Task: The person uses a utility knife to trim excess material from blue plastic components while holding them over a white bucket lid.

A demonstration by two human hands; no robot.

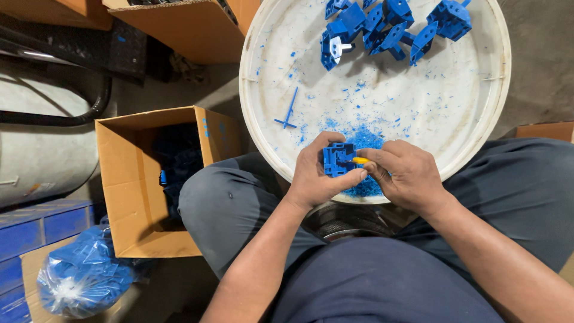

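My left hand (315,174) grips a square blue plastic part (338,159) over the near edge of a big round white tray (275,96). My right hand (405,172) holds a small yellow-handled tool (361,160) with its tip against that part. Right under the hands lies a heap of blue plastic shavings (365,142). Several more blue plastic parts (388,27) are piled at the far side of the tray. A thin blue cross-shaped sprue (289,111) lies on the tray's left half.
An open cardboard box (134,197) with blue parts inside stands by my left knee. A clear bag of blue parts (81,275) sits at the lower left. Another cardboard box (191,27) is behind, and a black hose (89,110) runs at the left.
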